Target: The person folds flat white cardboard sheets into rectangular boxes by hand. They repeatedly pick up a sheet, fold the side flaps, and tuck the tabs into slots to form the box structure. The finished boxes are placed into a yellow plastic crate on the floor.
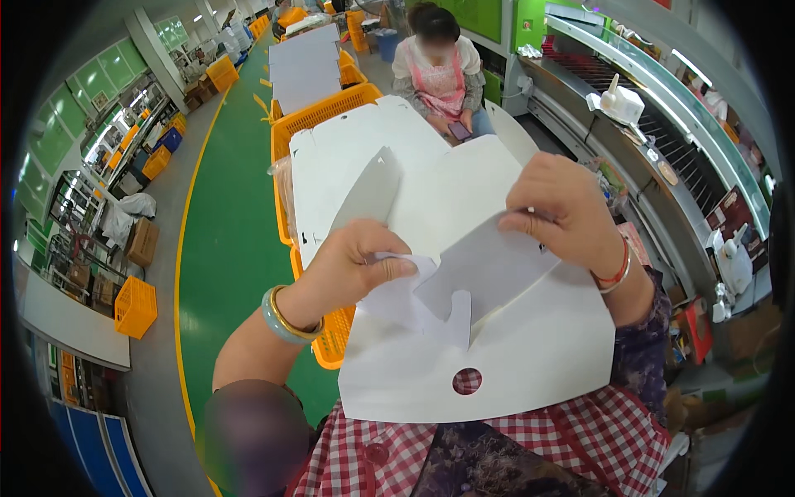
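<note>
Before me is a white die-cut cardboard sheet [546,348], partly folded, with a round hole in its near flap. My left hand [352,261] pinches a folded white flap between thumb and fingers. At the right, my right hand [563,211] grips the upper edge of a raised panel, thumb on the near side. Between the hands a hooked tab [460,319] sticks out below the panel. A pointed side flap [373,186] stands up beyond my left hand. The sheet's far part rests over more flat white cardboard [339,145].
An orange plastic crate [327,112] stands beneath the cardboard, with more stacked white sheets [305,70] behind it. A seated person [439,74] in a pink apron holds a phone. A machine [629,124] with a roller bed runs along the right. Left lies a green walkway [224,248].
</note>
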`<action>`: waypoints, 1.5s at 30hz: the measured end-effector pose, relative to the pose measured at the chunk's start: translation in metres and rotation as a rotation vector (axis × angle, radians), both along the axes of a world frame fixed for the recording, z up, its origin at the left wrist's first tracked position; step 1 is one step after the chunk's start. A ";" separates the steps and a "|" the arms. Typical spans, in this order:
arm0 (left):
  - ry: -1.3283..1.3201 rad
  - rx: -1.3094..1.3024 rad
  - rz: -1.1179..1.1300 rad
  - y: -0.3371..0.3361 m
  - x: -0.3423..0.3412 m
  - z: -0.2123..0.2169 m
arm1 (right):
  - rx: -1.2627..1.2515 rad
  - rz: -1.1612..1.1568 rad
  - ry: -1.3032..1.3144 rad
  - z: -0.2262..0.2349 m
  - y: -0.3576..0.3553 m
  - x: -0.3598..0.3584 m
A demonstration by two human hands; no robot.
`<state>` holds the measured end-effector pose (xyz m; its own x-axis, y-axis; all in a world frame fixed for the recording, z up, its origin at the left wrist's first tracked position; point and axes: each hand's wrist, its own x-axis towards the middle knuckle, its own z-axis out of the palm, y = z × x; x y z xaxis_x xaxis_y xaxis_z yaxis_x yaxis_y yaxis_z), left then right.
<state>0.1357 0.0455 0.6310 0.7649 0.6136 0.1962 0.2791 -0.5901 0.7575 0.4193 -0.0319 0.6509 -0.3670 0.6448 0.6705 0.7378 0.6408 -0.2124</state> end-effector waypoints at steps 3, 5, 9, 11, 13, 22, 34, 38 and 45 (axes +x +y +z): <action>0.040 0.152 0.034 -0.015 -0.016 -0.012 | -0.108 -0.051 -0.175 -0.015 -0.027 -0.003; 0.028 0.284 0.079 -0.025 -0.025 -0.022 | -0.208 0.043 -0.212 -0.035 -0.038 -0.004; -0.009 0.282 0.065 -0.035 -0.023 -0.030 | -0.275 0.072 -0.174 -0.046 -0.044 -0.012; 0.020 0.291 0.051 -0.035 -0.026 -0.026 | -0.323 0.068 -0.156 -0.047 -0.044 -0.016; 0.059 0.273 0.017 -0.035 -0.027 -0.024 | -0.356 0.091 -0.211 -0.045 -0.043 -0.025; 0.310 0.217 -0.125 -0.035 -0.032 -0.016 | -0.370 0.231 -0.186 -0.048 -0.037 -0.047; 0.228 0.193 -0.110 -0.038 -0.032 -0.017 | -0.353 0.305 -0.083 -0.049 -0.033 -0.051; 0.246 0.225 -0.173 -0.034 -0.028 -0.008 | -0.398 0.296 -0.076 -0.042 -0.029 -0.051; 0.276 0.131 -0.084 -0.040 -0.030 -0.015 | -0.404 0.327 -0.137 -0.046 -0.028 -0.051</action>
